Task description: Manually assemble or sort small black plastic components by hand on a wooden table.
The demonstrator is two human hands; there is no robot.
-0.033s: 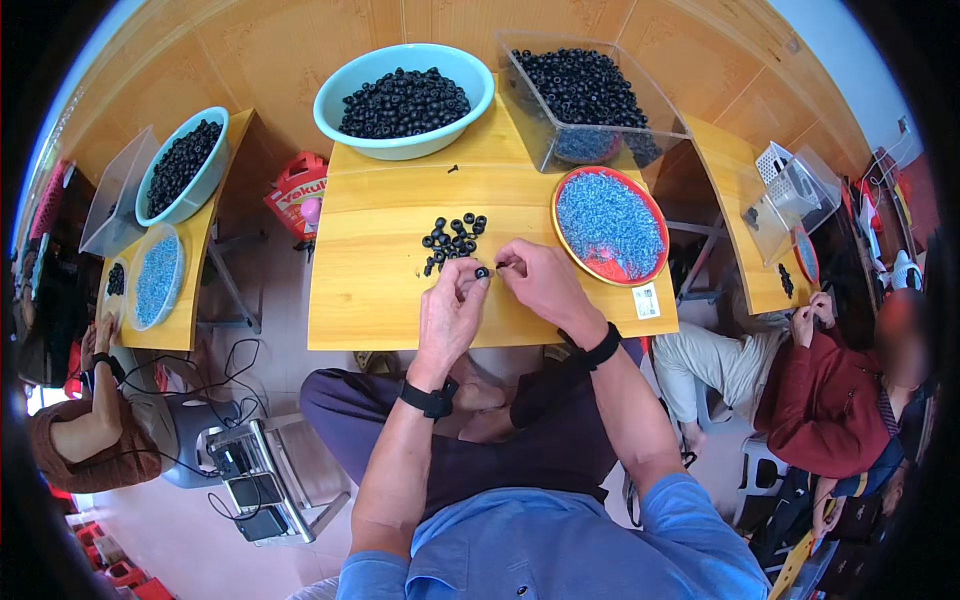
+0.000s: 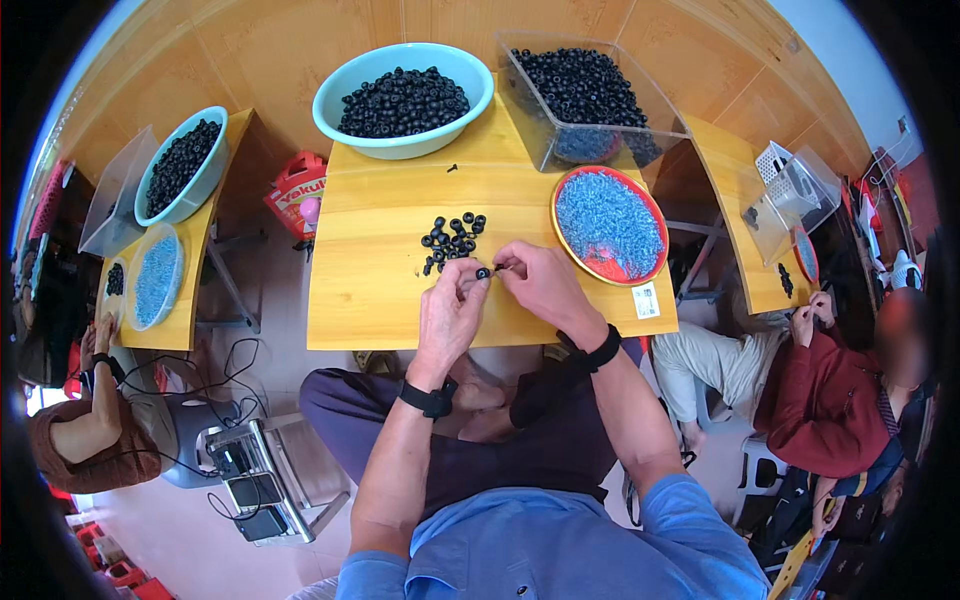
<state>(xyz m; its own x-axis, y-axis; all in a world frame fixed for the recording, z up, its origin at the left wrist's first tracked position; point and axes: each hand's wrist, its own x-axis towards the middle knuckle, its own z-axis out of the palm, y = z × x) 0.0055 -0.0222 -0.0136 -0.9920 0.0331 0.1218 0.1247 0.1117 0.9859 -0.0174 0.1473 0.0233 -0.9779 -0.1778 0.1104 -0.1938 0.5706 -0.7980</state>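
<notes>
My left hand [image 2: 455, 305] pinches a small round black part with a light centre [image 2: 483, 273] just above the table's near half. To its right, the fingertips of my right hand [image 2: 540, 285] are closed on a tiny dark piece [image 2: 500, 267], too small to name. The two hands are close together, fingertips almost meeting. Just beyond my left hand lies a loose pile of black ring-shaped parts [image 2: 452, 238]. A red round tray [image 2: 662, 240] of small bluish clear pieces [image 2: 608, 220] stands beside my right hand.
On the yellow table [image 2: 370, 300], a light-blue basin [image 2: 400, 147] and a clear plastic bin [image 2: 590, 140], both holding black parts, stand at the back. One small dark piece [image 2: 452, 168] lies apart. Co-workers sit left and right at similar tables. A metal-framed stool [image 2: 265, 480] and cables are at lower left.
</notes>
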